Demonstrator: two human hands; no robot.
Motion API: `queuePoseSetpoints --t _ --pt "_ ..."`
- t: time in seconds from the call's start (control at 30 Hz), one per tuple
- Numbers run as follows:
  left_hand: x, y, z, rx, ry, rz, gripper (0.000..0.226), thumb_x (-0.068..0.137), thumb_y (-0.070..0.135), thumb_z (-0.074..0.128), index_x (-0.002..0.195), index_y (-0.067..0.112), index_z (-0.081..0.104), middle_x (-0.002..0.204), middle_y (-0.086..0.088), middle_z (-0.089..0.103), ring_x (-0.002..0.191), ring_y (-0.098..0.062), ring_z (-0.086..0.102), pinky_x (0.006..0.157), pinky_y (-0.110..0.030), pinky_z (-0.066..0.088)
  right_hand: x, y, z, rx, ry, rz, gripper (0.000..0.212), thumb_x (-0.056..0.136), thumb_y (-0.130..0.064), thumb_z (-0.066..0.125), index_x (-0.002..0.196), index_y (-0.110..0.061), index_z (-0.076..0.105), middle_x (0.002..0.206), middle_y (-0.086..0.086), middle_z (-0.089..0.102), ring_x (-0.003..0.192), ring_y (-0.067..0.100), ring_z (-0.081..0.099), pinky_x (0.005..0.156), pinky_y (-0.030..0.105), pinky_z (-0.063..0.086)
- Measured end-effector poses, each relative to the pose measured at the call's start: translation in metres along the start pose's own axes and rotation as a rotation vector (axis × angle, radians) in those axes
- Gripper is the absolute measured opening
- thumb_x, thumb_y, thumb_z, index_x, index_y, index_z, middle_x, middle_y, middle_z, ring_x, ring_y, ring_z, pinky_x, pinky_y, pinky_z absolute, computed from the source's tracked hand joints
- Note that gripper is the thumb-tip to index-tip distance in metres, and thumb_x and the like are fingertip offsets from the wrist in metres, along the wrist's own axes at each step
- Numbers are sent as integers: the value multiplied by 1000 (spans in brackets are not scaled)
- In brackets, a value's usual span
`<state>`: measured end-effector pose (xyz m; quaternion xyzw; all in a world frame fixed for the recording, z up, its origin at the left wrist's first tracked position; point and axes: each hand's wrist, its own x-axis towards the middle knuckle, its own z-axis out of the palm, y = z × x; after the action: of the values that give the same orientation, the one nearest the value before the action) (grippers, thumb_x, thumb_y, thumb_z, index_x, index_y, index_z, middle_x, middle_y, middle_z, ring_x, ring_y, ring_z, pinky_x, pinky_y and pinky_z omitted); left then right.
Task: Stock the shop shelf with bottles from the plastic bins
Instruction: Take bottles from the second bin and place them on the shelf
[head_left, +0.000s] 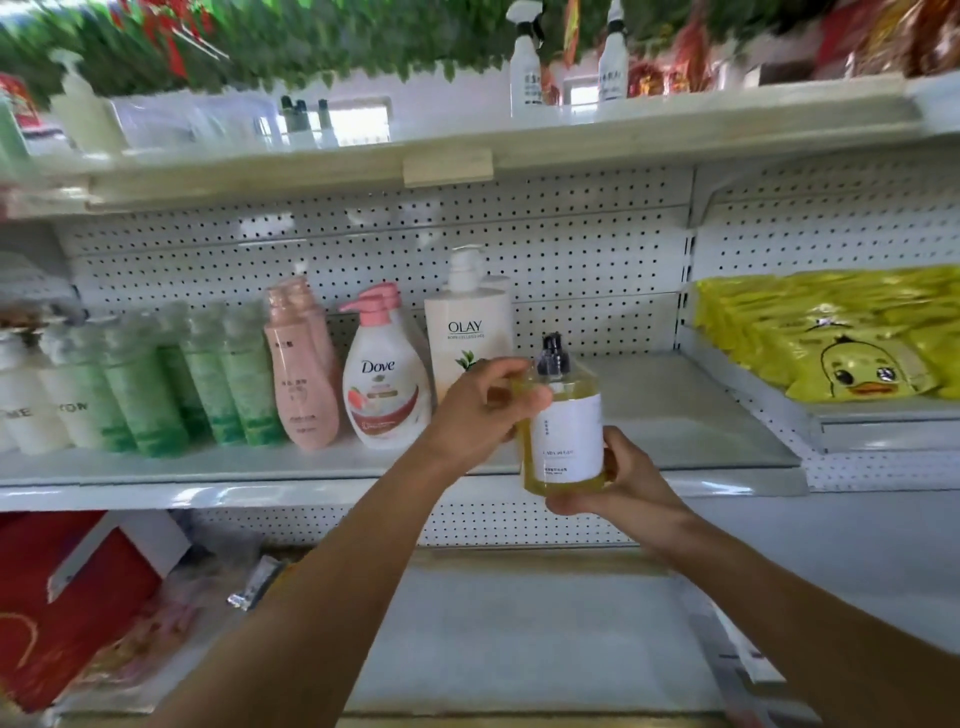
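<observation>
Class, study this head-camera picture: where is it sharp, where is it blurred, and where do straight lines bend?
Head view: sharpest at the centre, where the Olay bottle and Dove bottle labels read clearly; the plastic greenery above and green tubes at left smear with blur; the top shelf edge bows from wide-angle distortion.

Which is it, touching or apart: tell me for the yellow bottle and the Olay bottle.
Apart. The head view shows the yellow bottle held in front, with bare pegboard between it and the Olay bottle.

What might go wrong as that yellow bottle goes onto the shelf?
The yellow bottle is held in both hands, close beside the Olay bottle; setting it down carelessly might knock the Olay into the Dove bottle. The right hand supports only its base, so it may slip as the left hand lets go.
</observation>
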<state>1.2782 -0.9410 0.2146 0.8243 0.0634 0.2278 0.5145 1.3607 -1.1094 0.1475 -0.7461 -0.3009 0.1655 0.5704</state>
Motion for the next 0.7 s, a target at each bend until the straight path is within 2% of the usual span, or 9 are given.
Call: queuePoseSetpoints --t 0.07,0.17,0.27,0.37,0.4,0.47,0.53,0.7 --pt "11 6 5 90 51 54 47 85 38 70 127 22 57 125 4 59 109 -13 59 66 -15 55 11 -2 -5 11 24 -20 79 59 -9 89 122 -24 45 107 -8 64 95 3 62 65 15 47" --pt "28 12 13 171 102 116 33 87 28 70 117 21 59 117 7 60 107 -15 59 82 -21 51 29 -3 -13 -8 54 -25 78 60 -9 89 122 -23 44 106 -7 61 94 3 58 65 17 45" --pt "45 9 18 267 121 103 18 85 21 71 102 21 64 107 8 64 104 -16 60 93 -34 50 51 4 -19 -111 84 27 95 44 -30 93 125 -29 44 110 -9 61 102 10 58 83 30 52" --pt "59 0 21 392 119 72 10 84 19 72 92 24 71 104 5 70 101 -16 63 94 -41 50 71 14 -21 -262 112 76 110 26 -48 86 126 -36 44 115 -7 60 111 19 57 95 43 50" --pt "61 -1 22 417 108 68 10 84 19 72 92 24 72 103 5 71 100 -15 63 95 -41 50 75 17 -20 -314 119 84 109 27 -50 86 127 -36 43 115 -6 58 114 21 54 97 44 48" --pt "66 -3 25 466 89 73 11 84 19 72 93 23 75 101 5 70 98 -13 62 94 -38 49 80 17 -19 -428 134 84 101 41 -45 88 130 -31 43 116 -4 54 120 23 45 101 40 41" --pt "72 -1 28 536 86 86 12 82 22 74 93 25 76 102 5 70 98 -15 62 93 -37 49 87 16 -19 -512 143 93 94 53 -43 88 132 -24 41 122 0 52 123 23 39 99 36 37" --pt "84 6 36 713 103 82 16 88 26 68 102 24 74 108 3 67 102 -15 58 86 -23 40 107 15 -20 -455 142 156 90 59 -34 87 134 -19 39 126 5 51 122 24 44 105 40 38"
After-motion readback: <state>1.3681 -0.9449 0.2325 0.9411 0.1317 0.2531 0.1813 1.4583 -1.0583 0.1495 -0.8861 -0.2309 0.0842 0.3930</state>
